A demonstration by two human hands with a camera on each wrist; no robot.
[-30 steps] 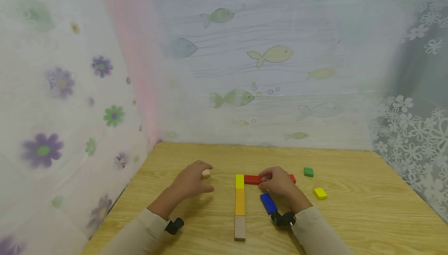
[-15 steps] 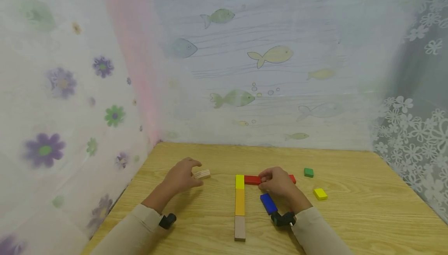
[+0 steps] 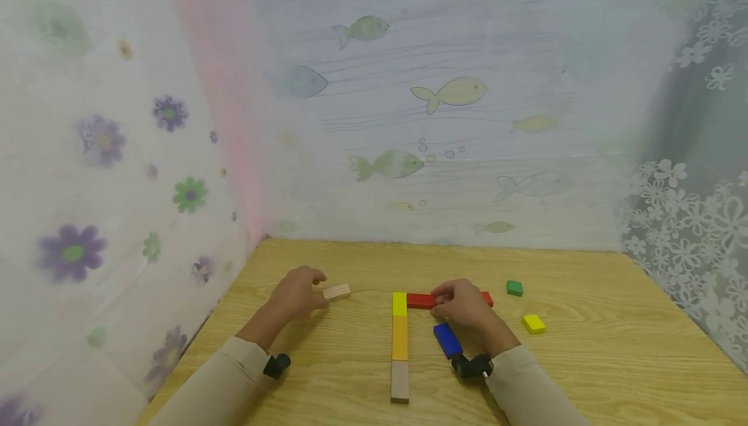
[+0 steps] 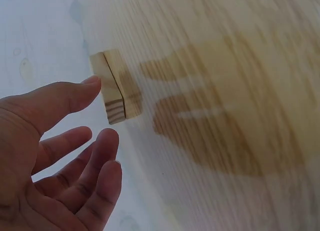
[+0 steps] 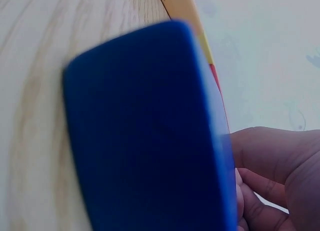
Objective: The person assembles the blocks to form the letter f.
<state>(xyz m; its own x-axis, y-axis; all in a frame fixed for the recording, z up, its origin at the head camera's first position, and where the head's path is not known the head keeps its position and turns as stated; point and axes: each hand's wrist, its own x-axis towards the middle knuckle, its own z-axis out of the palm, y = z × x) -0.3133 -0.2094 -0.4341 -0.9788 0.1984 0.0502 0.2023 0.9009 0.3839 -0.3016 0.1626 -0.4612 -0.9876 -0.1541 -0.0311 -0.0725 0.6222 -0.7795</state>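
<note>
On the left of the table, a plain wooden block (image 3: 337,292) lies beside my left hand (image 3: 291,293). In the left wrist view the thumb (image 4: 82,93) is close to the wooden block (image 4: 116,86), and the other fingers are loosely bent with nothing in them. My right hand (image 3: 464,302) pinches a red block (image 3: 421,300) across its sides, and more red shows past the knuckles. This red row meets a yellow block (image 3: 400,304), an orange block (image 3: 400,338) and a greyish-brown block (image 3: 400,380) in line. A blue block (image 5: 145,136) hides part of the right fingers in the right wrist view.
The blue block (image 3: 447,340) lies slanted below the right hand, near the wrist camera (image 3: 472,366). Farther right are a green block (image 3: 514,288) and another yellow block (image 3: 534,323). Patterned sheets (image 3: 380,121) stand behind the table and at its sides.
My left hand has drawn back leftward from the plain wooden block, which shows more fully and lies slightly farther left than a second ago. The right hand holds its place at the red row.
</note>
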